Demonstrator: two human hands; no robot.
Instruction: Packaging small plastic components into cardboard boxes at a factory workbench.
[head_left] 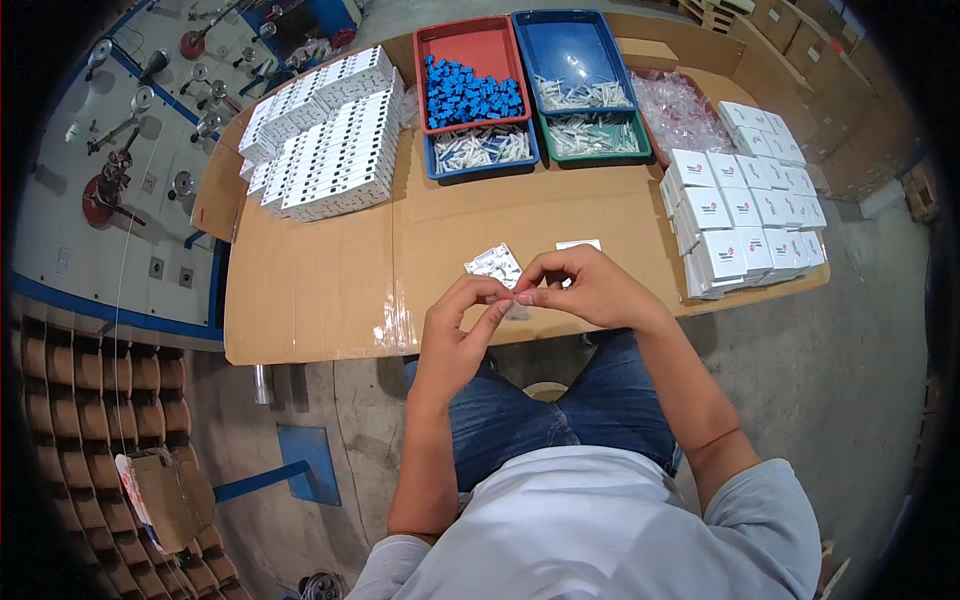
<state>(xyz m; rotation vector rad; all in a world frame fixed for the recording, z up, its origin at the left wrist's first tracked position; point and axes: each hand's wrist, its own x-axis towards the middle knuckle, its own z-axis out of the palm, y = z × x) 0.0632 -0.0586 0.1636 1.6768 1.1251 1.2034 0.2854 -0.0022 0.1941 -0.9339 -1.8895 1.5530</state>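
My left hand (462,325) and my right hand (590,290) meet fingertip to fingertip over the table's near edge. Both are closed in a pinch on what looks like a small clear plastic bag (517,312), mostly hidden by the fingers. Just beyond them a white printed piece (494,265) with small grey marks lies on the cardboard. Another white flat piece (578,244) shows partly behind my right hand.
Stacked white boxes (345,150) with dark openings stand at far left, closed white boxes (745,205) at right. At the back are a red tray (465,38) of blue parts, a blue tray (570,50) and a green tray (597,150) of pale slim pieces, and clear bags (680,110).
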